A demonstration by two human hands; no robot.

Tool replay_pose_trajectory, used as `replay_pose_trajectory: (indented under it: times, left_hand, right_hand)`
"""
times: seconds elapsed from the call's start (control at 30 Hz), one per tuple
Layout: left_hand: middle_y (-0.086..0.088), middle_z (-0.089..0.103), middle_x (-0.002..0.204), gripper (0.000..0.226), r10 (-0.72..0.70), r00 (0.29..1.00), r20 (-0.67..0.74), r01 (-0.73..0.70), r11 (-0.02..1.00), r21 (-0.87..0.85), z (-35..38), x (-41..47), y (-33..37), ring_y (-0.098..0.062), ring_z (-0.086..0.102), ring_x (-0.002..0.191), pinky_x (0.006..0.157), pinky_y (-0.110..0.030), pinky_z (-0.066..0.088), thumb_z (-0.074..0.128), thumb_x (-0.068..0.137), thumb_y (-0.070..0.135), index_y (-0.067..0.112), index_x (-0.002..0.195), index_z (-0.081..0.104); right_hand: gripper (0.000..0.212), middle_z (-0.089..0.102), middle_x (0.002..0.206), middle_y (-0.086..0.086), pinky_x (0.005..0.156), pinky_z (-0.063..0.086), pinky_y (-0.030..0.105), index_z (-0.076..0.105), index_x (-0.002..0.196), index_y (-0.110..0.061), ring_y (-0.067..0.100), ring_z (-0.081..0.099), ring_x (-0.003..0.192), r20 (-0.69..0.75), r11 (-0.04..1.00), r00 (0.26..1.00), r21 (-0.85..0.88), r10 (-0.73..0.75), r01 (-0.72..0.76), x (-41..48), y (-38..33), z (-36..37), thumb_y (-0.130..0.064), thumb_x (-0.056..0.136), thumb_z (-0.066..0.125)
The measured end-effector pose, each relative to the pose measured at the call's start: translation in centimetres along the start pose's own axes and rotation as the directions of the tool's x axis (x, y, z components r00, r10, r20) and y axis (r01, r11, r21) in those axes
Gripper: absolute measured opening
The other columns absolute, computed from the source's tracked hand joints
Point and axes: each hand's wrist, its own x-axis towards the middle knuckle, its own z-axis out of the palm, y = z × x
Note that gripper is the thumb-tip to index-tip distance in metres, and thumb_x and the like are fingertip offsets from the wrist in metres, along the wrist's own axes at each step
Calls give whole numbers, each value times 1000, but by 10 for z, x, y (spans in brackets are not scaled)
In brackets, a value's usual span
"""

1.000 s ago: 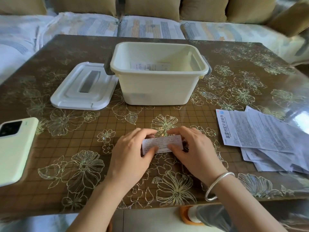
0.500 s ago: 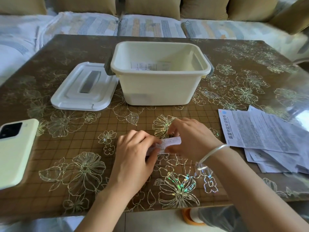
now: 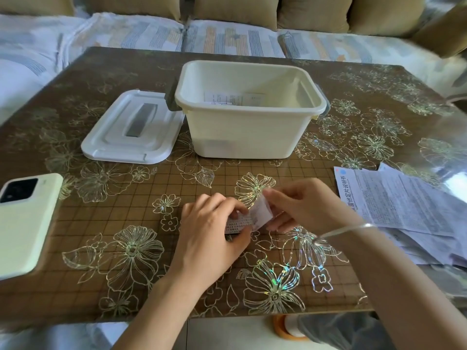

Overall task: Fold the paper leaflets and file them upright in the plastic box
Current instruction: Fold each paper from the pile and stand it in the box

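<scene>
A small folded paper leaflet (image 3: 252, 217) lies on the table between my hands. My left hand (image 3: 211, 228) pins its left part to the table with fingers and thumb. My right hand (image 3: 300, 205) pinches its right end and lifts that end up and leftward. The cream plastic box (image 3: 249, 133) stands open behind my hands, and folded leaflets (image 3: 233, 98) stand against its far wall. More unfolded printed leaflets (image 3: 404, 208) are piled at the right.
The box's white lid (image 3: 131, 130) lies flat left of the box. A pale green phone (image 3: 24, 223) rests at the left table edge. A sofa with cushions runs behind the table. A roll of tape (image 3: 288, 327) sits below the near edge.
The leaflet lay flat under both hands a second ago. Since then my right hand has raised its right end and is turning it over toward the left.
</scene>
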Motion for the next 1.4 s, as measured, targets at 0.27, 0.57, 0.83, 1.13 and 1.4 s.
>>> replay_pose_trajectory:
  times: [0.27,0.57,0.83,1.13,1.4]
  left_hand:
    - [18,61,100,47,-34,999,-2,34,996,-79,-2,-1,-1,-7,54,91,82,-31,36,62,77,50,28,118,57]
    - [30,49,111,35,-66,984,165,97,977,-188,-37,5,-13,8,48,102,80,-7,38,65,81,39,40,115,59]
    - [20,58,92,38,-117,921,372,117,993,22,-45,33,-3,4,50,89,79,-25,47,79,74,45,36,105,59]
    - [23,49,101,36,-83,958,273,51,991,123,-51,31,5,1,43,96,66,-12,34,69,72,63,31,82,57]
    - [22,61,67,20,4,1000,10,-3,992,-122,-94,70,19,4,60,74,62,-6,41,81,74,27,31,78,61]
  right_hand:
    - [26,69,99,-20,77,55,26,70,107,-33,1,64,91,-159,862,875,-322,-458,393,-32,43,35,-35,92,49]
    - [49,63,122,-18,85,53,37,67,118,-26,10,56,116,69,559,775,-653,-628,511,-33,49,36,-15,83,35]
    - [20,66,98,-14,74,53,28,72,101,-25,6,55,86,60,645,808,-569,-587,511,-1,30,23,-24,82,65]
    - [15,61,92,-10,70,51,31,66,94,-26,13,57,86,184,576,806,-611,-563,542,22,1,23,-27,80,71]
    - [9,63,82,-10,54,53,35,67,90,-22,15,61,63,74,500,660,-592,-748,632,33,-54,-12,-22,81,69]
